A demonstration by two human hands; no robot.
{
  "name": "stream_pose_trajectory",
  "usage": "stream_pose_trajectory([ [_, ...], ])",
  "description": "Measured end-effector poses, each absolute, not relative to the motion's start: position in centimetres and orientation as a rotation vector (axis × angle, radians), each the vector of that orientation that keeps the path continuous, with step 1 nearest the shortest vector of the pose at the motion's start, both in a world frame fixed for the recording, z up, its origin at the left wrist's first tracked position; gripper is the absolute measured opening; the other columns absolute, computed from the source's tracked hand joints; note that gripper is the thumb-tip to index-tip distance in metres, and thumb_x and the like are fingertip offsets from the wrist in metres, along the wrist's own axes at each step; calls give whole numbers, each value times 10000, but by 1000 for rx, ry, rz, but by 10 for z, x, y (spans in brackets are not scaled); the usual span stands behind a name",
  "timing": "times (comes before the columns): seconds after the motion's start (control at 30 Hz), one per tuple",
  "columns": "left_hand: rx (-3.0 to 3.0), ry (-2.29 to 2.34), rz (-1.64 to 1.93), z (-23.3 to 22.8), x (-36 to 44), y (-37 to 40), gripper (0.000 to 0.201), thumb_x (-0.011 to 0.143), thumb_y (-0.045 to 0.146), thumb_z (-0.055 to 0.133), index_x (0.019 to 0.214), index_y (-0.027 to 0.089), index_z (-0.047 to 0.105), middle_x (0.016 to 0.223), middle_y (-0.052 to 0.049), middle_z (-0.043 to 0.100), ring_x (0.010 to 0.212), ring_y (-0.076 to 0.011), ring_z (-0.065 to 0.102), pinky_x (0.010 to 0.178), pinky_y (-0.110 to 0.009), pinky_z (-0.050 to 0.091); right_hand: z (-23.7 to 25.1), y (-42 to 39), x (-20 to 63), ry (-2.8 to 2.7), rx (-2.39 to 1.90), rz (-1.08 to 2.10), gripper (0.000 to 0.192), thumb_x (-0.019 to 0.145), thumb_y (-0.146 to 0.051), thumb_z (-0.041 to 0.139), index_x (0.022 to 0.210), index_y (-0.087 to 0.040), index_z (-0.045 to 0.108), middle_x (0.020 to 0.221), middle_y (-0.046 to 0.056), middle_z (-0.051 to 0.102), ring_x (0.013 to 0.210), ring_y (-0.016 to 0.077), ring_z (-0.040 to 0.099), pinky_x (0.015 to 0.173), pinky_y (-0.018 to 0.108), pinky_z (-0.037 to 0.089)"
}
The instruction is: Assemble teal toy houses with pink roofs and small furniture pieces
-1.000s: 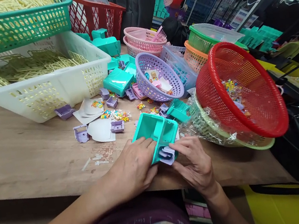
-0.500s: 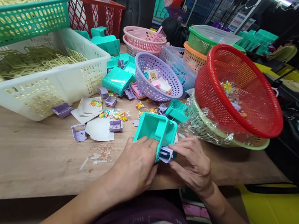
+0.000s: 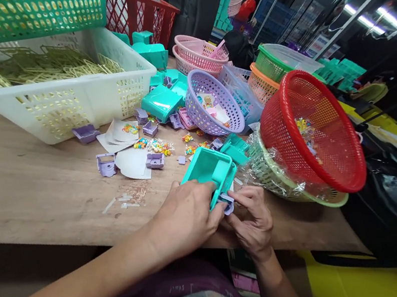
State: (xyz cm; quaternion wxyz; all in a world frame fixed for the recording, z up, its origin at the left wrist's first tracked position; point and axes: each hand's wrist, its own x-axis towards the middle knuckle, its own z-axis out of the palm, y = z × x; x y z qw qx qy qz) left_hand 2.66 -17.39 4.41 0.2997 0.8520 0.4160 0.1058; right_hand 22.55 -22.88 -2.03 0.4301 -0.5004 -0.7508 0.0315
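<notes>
My left hand [image 3: 189, 211] is closed on a turquoise plastic box [image 3: 201, 165], its fingers over the near wall and its thumb by the end. The box is tilted, with its hollow side facing up. At its near right end sits a small purple plastic part [image 3: 228, 204]. My right hand [image 3: 251, 215] pinches this part between thumb and fingers, against the box. How far the part goes into the box is hidden by my fingers. Just beyond the box lies another turquoise piece [image 3: 234, 148].
Loose purple parts [image 3: 155, 160], white paper pieces [image 3: 132, 164] and small bagged colourful pieces [image 3: 160, 147] lie on the wooden table [image 3: 57, 192]. A white basket of yellowish sticks [image 3: 77, 105] stands left. A purple basket [image 3: 192, 109] and a tilted red basket [image 3: 320, 148] stand right.
My left thumb has come up beside the purple part, which now shows less and is turned more. The view has shifted slightly; both hands stay at the turquoise box.
</notes>
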Motion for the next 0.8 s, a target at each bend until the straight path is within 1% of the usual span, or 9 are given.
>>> stream_pose_trajectory([
  [0.13, 2325, 1131, 235, 48, 31, -177, 309, 971, 354, 430, 1043, 135, 635, 999, -146, 692, 972, -329, 641, 857, -470, 463, -20, -228, 223, -1891, -1235, 56, 372, 858, -214, 695, 1217, -281, 621, 932, 31, 595, 941, 226, 534, 825, 418, 462],
  [0.27, 2359, 1135, 161, 54, 30, -174, 267, 956, 301, 447, 1010, 130, 644, 993, -157, 697, 991, -350, 643, 878, -516, 450, -20, -226, 219, -1935, -1201, 33, 346, 846, -168, 702, 1170, -268, 628, 902, 24, 620, 910, 215, 537, 815, 416, 464],
  [0.37, 2369, 1019, 225, 53, 22, -169, 264, 966, 348, 449, 954, 151, 625, 940, -125, 689, 922, -307, 647, 817, -442, 469, -20, -226, 215, -1895, -1233, 71, 340, 856, -199, 702, 1182, -253, 619, 905, 33, 620, 907, 218, 540, 797, 411, 473],
  [0.47, 2362, 844, 326, 47, 7, -162, 331, 952, 484, 485, 922, 173, 595, 909, -78, 672, 825, -237, 634, 720, -339, 463, -14, -223, 211, -1892, -1237, 80, 309, 877, -222, 679, 1178, -233, 611, 908, 40, 633, 891, 219, 546, 787, 405, 474],
  [0.53, 2391, 820, 387, 44, -3, -156, 372, 934, 536, 503, 914, 174, 583, 905, -64, 662, 791, -212, 619, 684, -308, 447, -3, -219, 209, -1978, -1216, 70, 289, 879, -243, 684, 1159, -222, 613, 892, 37, 650, 861, 215, 552, 771, 394, 465],
  [0.6, 2463, 839, 398, 44, -11, -150, 353, 938, 512, 509, 914, 169, 587, 903, -62, 659, 789, -205, 614, 690, -302, 441, 13, -213, 209, -2088, -1200, 29, 292, 863, -303, 716, 1125, -214, 626, 883, 41, 655, 843, 214, 551, 759, 387, 457],
  [0.67, 2547, 790, 303, 49, -17, -144, 297, 936, 457, 523, 904, 174, 605, 872, -51, 662, 779, -199, 619, 704, -301, 444, 29, -205, 209, -2166, -1188, -53, 398, 826, -407, 749, 1140, -197, 623, 946, 74, 648, 895, 232, 550, 789, 404, 462],
  [0.73, 2644, 702, 161, 55, -20, -140, 245, 894, 419, 576, 864, 181, 626, 797, -36, 661, 725, -196, 620, 722, -319, 459, 40, -196, 207, -2246, -1161, -110, 577, 784, -507, 759, 1223, -175, 587, 1109, 127, 628, 1041, 275, 534, 890, 456, 454],
  [0.8, 2781, 645, 88, 58, -21, -139, 212, 838, 384, 629, 829, 173, 639, 741, -40, 655, 695, -210, 621, 787, -384, 481, 43, -188, 202, -2395, -1094, -71, 636, 786, -554, 735, 1266, -174, 560, 1216, 136, 611, 1152, 298, 507, 995, 502, 407],
])
